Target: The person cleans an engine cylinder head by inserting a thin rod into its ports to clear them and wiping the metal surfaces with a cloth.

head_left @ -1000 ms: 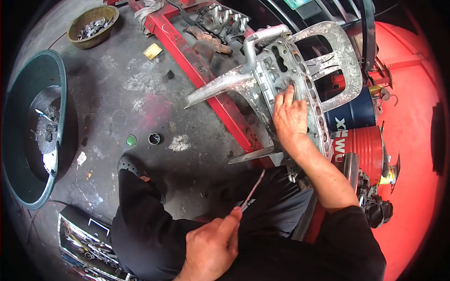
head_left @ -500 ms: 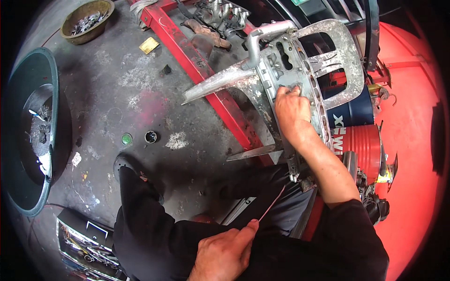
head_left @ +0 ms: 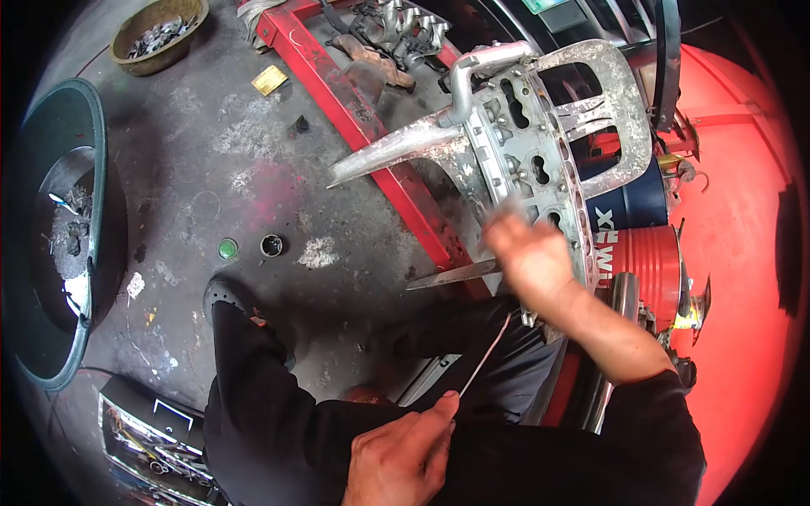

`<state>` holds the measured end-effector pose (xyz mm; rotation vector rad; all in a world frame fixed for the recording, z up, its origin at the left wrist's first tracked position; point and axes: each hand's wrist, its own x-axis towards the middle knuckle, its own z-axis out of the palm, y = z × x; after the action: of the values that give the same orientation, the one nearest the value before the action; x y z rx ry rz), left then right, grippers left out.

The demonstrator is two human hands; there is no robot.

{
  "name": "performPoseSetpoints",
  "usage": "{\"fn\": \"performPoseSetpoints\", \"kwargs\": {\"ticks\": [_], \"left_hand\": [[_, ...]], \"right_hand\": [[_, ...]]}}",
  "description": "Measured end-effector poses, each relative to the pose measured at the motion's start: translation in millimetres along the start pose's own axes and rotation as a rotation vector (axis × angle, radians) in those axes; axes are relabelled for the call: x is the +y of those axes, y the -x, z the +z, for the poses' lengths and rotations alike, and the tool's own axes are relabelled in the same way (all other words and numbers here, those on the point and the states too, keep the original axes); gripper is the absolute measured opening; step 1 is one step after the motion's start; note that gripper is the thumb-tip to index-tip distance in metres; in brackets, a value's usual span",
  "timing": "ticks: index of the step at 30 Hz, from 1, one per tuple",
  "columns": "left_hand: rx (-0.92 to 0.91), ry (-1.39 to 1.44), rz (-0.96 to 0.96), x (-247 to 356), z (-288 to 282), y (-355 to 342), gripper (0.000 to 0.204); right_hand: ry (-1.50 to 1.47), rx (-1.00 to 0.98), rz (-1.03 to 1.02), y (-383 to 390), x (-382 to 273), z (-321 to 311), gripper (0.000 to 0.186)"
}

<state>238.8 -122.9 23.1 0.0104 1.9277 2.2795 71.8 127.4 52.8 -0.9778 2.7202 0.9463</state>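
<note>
My left hand [head_left: 401, 455] is low in the middle, closed round one end of a thin, reddish-brown strip [head_left: 483, 364]. The strip slants up and right over my dark trousers; whether it is a blade or a rod I cannot tell. My right hand [head_left: 533, 260] is over the lower part of a grey metal cylinder head [head_left: 519, 160], its fingers smeared by motion. Slots and a row of round openings show in the cylinder head. It rests on a scuffed, pale chair-like stand [head_left: 633, 93] with splayed legs.
A red steel beam [head_left: 363, 126] runs behind the stand. To the right are a blue drum [head_left: 637, 190] and a red drum [head_left: 650, 261]. On the floor lie a small open tin [head_left: 271, 245], a green lid [head_left: 228, 249], a large dark tub [head_left: 99, 169] and a tool box [head_left: 160, 422].
My right hand has moved down along the cylinder head toward me, uncovering slots in its middle. My left hand and the strip have shifted only slightly.
</note>
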Motion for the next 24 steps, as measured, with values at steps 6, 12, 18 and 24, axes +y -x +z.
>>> {"fn": "performPoseSetpoints", "kwargs": {"ticks": [6,12,18,24], "left_hand": [[0.008,-0.008,0.022,-1.1,6.9,0.1,0.025],[-0.027,0.007,0.048,0.8,11.4,1.1,0.025],[-0.031,0.005,0.035,2.1,6.3,4.5,0.026],[-0.070,0.053,0.034,-3.1,6.6,4.3,0.024]], "right_hand": [[0.267,-0.471,0.374,-30.3,36.1,23.4,0.076],[0.384,-0.358,0.461,-42.5,28.0,40.3,0.074],[0.460,-0.292,0.354,-52.4,47.7,41.4,0.054],[0.002,0.077,0.024,-3.0,3.4,-7.3,0.032]]}}
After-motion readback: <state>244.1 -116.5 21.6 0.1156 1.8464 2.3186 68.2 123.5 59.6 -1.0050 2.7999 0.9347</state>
